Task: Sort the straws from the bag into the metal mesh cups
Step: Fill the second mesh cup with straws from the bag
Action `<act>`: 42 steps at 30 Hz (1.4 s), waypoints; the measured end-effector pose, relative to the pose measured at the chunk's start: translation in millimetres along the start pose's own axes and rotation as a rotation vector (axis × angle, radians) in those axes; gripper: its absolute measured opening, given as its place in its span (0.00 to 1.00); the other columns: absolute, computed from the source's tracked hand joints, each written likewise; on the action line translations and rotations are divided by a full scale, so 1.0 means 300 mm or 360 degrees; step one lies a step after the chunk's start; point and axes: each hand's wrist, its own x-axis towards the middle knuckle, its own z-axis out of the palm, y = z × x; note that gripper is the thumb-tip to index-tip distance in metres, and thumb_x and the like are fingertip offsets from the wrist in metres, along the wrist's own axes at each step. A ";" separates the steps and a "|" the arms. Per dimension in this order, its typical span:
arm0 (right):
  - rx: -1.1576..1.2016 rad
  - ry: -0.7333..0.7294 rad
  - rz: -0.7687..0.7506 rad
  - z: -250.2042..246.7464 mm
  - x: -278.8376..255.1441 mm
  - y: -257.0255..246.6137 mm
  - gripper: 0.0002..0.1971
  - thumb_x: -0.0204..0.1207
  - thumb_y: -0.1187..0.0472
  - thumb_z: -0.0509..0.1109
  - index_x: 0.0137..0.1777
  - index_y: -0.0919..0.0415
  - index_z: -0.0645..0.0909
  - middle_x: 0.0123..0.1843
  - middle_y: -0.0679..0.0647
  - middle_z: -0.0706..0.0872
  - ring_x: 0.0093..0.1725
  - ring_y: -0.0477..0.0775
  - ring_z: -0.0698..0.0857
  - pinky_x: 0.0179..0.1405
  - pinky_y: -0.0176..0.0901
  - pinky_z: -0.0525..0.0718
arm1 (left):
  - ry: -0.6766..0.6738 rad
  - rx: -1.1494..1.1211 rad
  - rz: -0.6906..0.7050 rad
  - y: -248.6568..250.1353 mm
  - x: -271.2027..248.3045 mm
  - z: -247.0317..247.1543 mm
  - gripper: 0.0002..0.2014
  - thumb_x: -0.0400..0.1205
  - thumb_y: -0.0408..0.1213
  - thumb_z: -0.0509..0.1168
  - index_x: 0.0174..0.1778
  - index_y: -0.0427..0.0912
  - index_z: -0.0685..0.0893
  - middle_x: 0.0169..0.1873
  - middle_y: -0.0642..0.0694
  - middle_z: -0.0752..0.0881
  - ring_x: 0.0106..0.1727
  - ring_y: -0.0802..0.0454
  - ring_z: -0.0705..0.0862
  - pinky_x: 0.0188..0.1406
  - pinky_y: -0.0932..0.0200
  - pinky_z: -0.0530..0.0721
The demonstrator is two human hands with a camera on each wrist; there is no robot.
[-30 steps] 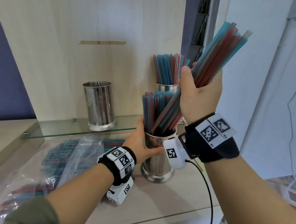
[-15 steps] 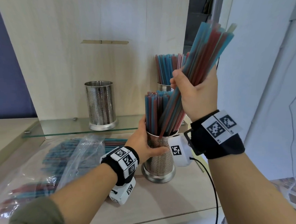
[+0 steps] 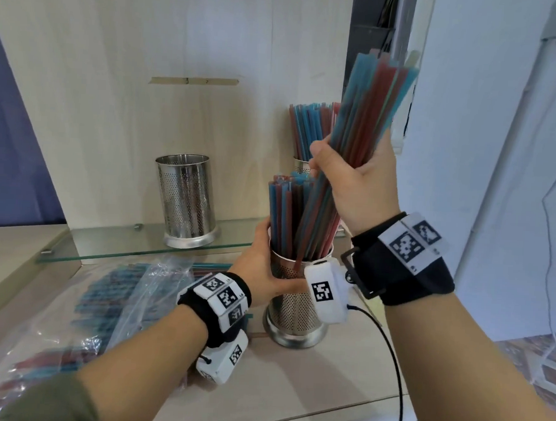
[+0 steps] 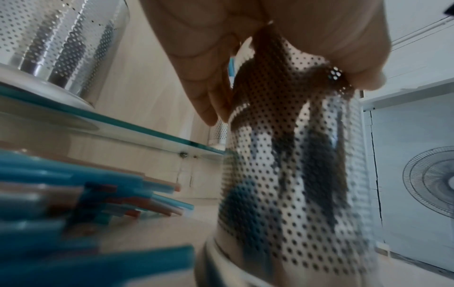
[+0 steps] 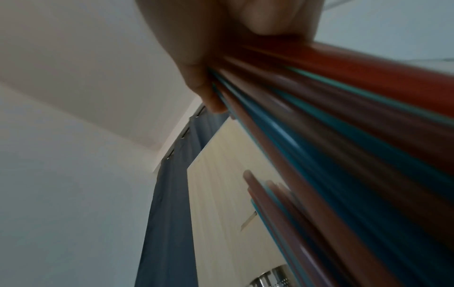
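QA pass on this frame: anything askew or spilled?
Nothing spilled. The bundle of straws in the right hand leans into the front cup, steadied by the left hand.

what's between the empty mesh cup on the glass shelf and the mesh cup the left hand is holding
Bare glass shelf and pale wood panel fill the stretch between the empty perforated metal cup and the straw-filled cup; the head view shows it.

Front mesh cup (image 3: 297, 311) on counter (image 3: 309, 382), straw bag (image 3: 82, 300) to left. Behind, on glass shelf (image 3: 113, 246): empty cup (image 3: 187, 202) left, filled cup (image 3: 301, 165) right.
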 end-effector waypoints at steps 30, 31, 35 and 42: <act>0.0063 -0.0073 0.0148 0.009 0.041 0.086 0.10 0.76 0.70 0.73 0.47 0.54 0.80 0.35 0.49 0.85 0.34 0.49 0.87 0.42 0.43 0.88 | 0.0174 -0.0258 0.0173 0.032 0.063 -0.033 0.67 0.59 0.48 0.85 0.78 0.68 0.37 0.68 0.51 0.78 0.62 0.60 0.83 0.53 0.70 0.83; 0.0034 -0.0022 0.0139 0.025 0.042 0.091 0.09 0.76 0.69 0.73 0.46 0.53 0.80 0.34 0.49 0.85 0.34 0.50 0.87 0.41 0.45 0.89 | 0.0170 -0.0278 0.0177 0.031 0.065 -0.031 0.66 0.60 0.45 0.84 0.78 0.68 0.38 0.68 0.51 0.78 0.61 0.59 0.84 0.52 0.69 0.84; -0.0041 0.0146 0.0145 0.050 0.038 0.112 0.09 0.74 0.65 0.73 0.47 0.49 0.79 0.37 0.50 0.86 0.40 0.56 0.88 0.48 0.55 0.89 | 0.0163 -0.0289 0.0172 0.040 0.063 -0.036 0.66 0.58 0.50 0.84 0.77 0.69 0.37 0.68 0.52 0.78 0.61 0.58 0.84 0.58 0.58 0.86; -0.0832 0.0372 -0.0036 0.051 0.026 0.155 0.16 0.63 0.46 0.74 0.45 0.56 0.81 0.57 0.52 0.73 0.61 0.53 0.72 0.62 0.57 0.77 | 0.0160 -0.0120 0.0204 0.039 0.050 -0.045 0.67 0.55 0.59 0.81 0.78 0.67 0.35 0.71 0.53 0.77 0.66 0.57 0.81 0.67 0.46 0.81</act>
